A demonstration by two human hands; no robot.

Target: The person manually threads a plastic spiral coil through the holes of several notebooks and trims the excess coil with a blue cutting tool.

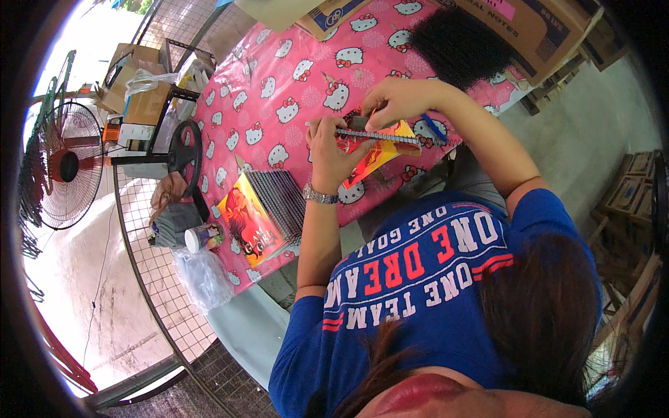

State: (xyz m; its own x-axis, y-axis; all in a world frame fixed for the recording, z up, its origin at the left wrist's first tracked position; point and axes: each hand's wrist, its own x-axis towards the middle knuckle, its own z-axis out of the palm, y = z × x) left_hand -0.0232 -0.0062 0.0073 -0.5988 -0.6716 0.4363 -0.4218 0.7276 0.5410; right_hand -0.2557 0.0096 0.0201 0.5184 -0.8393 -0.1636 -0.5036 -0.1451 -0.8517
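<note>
Red and yellow, the spiral notebook (377, 157) is tilted up over the pink patterned surface (244, 146), its left end clamped between thumb and fingers of the person's left hand (330, 150). Just over its coil, the right hand (392, 104) bends down with fingertips drawn close together, though from here I can't tell what they pinch; a notebook stack (252, 219) lies left of the left forearm.

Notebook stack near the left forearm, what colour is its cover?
The stack's cover is mainly red and yellow, head view.
</note>
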